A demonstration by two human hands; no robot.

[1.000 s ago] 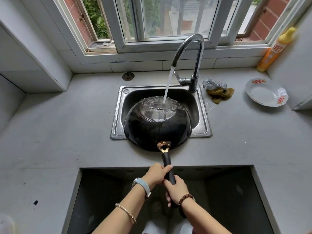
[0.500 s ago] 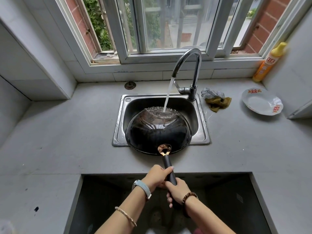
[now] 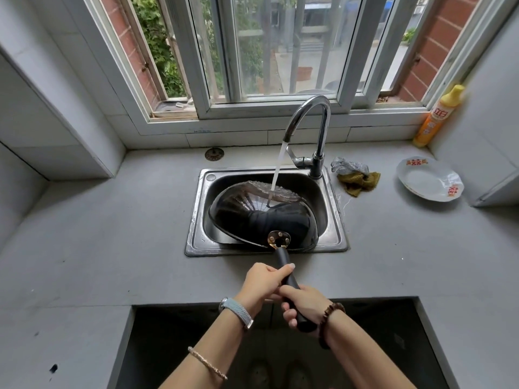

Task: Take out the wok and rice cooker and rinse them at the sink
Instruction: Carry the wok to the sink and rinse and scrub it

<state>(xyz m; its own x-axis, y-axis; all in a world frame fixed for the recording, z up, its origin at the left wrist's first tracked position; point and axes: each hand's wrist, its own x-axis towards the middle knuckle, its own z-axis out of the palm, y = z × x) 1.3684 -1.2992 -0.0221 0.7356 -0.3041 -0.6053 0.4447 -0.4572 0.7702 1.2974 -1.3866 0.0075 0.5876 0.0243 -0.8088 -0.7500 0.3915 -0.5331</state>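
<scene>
While water [image 3: 278,167] is pouring, the wok [image 3: 261,217] is getting rinsed mid-frame.
Left hand [image 3: 264,282] and right hand [image 3: 304,307] are clamping its handle [image 3: 282,259]; the rice cooker, item 2, isn't showing.

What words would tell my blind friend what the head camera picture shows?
The left hand and right hand grip the handle of a black wok, tilted in the sink under the running tap. A plate, rag and yellow bottle sit on the counter to its right.

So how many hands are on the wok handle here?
2: the left hand grips the handle nearer the wok, the right hand grips its end.
</scene>
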